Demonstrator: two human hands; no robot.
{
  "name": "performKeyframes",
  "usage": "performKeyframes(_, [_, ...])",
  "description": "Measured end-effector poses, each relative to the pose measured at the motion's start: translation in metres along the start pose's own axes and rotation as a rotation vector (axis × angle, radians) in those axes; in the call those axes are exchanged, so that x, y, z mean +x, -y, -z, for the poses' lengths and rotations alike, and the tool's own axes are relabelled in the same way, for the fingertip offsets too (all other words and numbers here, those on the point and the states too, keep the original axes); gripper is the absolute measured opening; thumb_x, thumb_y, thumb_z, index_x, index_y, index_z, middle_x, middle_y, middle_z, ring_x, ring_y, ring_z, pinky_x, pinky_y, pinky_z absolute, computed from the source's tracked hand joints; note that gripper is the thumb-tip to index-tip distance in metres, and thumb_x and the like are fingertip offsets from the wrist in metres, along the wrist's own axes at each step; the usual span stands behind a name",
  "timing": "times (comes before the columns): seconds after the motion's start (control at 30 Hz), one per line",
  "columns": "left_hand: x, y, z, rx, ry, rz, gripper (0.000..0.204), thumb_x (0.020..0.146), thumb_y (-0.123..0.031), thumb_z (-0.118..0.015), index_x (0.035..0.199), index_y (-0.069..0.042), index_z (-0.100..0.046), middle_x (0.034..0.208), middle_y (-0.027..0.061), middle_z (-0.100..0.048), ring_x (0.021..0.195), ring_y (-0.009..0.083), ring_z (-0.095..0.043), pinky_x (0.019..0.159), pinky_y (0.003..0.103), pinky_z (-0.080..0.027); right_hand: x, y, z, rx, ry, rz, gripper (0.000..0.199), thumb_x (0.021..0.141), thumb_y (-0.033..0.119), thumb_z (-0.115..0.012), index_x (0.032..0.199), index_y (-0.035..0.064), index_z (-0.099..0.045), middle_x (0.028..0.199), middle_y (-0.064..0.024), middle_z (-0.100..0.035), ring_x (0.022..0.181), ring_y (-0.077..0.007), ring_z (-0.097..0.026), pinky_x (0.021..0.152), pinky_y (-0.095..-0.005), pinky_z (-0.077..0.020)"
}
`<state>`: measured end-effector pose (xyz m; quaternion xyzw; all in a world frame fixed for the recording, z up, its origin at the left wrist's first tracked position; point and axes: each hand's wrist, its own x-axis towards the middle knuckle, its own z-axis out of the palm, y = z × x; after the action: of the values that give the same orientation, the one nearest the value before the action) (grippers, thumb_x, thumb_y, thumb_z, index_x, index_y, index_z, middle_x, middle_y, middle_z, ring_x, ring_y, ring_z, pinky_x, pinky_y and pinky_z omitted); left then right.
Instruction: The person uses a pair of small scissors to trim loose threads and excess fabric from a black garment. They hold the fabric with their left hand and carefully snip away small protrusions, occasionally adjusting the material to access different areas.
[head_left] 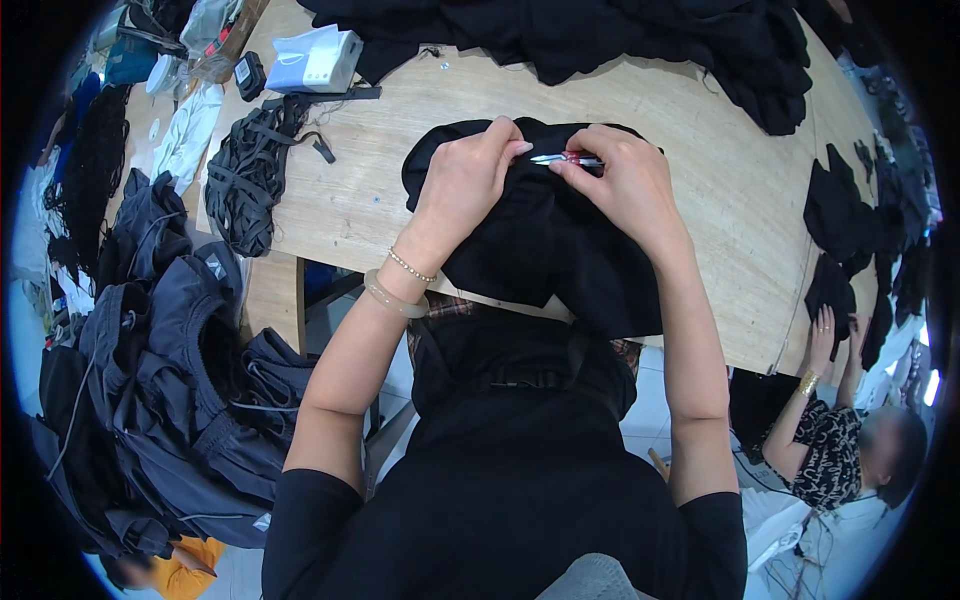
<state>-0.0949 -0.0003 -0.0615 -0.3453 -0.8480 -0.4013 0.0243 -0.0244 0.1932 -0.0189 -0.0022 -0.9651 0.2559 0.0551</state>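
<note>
Right hand point(628, 178) closed round a pair of small snips point(545, 159), thumb and fingers pressing from either side, slim metal tips pointing across to the left hand point(468, 172), whose thumb and forefinger come together in a tight pinch on the black cloth point(510, 245)! And that cloth lies right beneath both grips, rumpled over the front edge of the wooden table point(370, 165), its lower part hanging toward the lap, the snips just over its upper part. Off to the left, a heap of dark grey garments point(180, 370) bears a small pale label, its writing too small to read. Further along, a tangle of grey straps point(245, 180) sprawls on the tabletop; beyond it sits a blue-and-white packet point(315, 60), its print tiny and illegible from up here. Right across the far edge, more black fabric point(600, 35) lies piled in folds.
</note>
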Motion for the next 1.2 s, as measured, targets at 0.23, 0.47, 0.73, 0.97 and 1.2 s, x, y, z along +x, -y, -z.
performKeyframes(0.23, [0.002,-0.003,0.001,-0.014,-0.02,-0.024,0.01,0.096,-0.01,-0.065,0.093,-0.001,-0.061,0.075,0.0133,-0.068,0.067,0.0267,-0.069,0.061,0.033,-0.052,-0.001,0.005,0.001,0.001,-0.051,0.022,0.025,0.083,0.031,-0.076,0.083,0.0062,-0.072,0.08,-0.0072,-0.069,0.079,-0.0269,-0.069,0.068,-0.0382,-0.0524])
performKeyframes(0.47, [0.002,-0.005,0.002,-0.019,-0.019,-0.021,0.008,0.095,-0.008,-0.065,0.094,-0.001,-0.063,0.078,0.0142,-0.069,0.07,0.0277,-0.07,0.063,0.034,-0.053,-0.001,0.012,-0.002,-0.153,-0.031,0.082,0.023,0.082,0.029,-0.075,0.084,0.0059,-0.072,0.083,-0.007,-0.069,0.084,-0.0257,-0.068,0.071,-0.0381,-0.0545])
performKeyframes(0.73, [0.002,-0.004,0.001,-0.031,-0.019,-0.015,0.008,0.095,-0.008,-0.065,0.095,-0.001,-0.063,0.08,0.0144,-0.069,0.072,0.0288,-0.07,0.065,0.035,-0.053,-0.001,0.014,-0.005,-0.166,-0.056,0.113,0.022,0.083,0.027,-0.075,0.082,0.0062,-0.07,0.082,-0.007,-0.068,0.083,-0.0255,-0.068,0.071,-0.0377,-0.0546])
performKeyframes(0.97, [0.003,-0.002,0.002,-0.037,-0.002,0.01,0.008,0.096,-0.007,-0.064,0.094,0.001,-0.063,0.081,0.0142,-0.07,0.072,0.0268,-0.071,0.064,0.033,-0.054,0.0,0.012,-0.009,-0.129,-0.071,0.096,0.022,0.083,0.028,-0.075,0.082,0.0064,-0.07,0.081,-0.0076,-0.068,0.082,-0.026,-0.068,0.07,-0.0381,-0.0541])
performKeyframes(1.2, [-0.004,0.007,0.006,-0.31,-0.145,0.271,0.02,0.106,-0.014,-0.052,0.097,0.004,-0.058,0.087,0.0132,-0.072,0.076,0.0196,-0.074,0.069,0.029,-0.059,-0.014,-0.017,-0.021,0.208,-0.126,-0.165,0.028,0.087,0.031,-0.074,0.09,0.0038,-0.072,0.084,-0.0105,-0.07,0.079,-0.0262,-0.069,0.069,-0.0354,-0.0516])
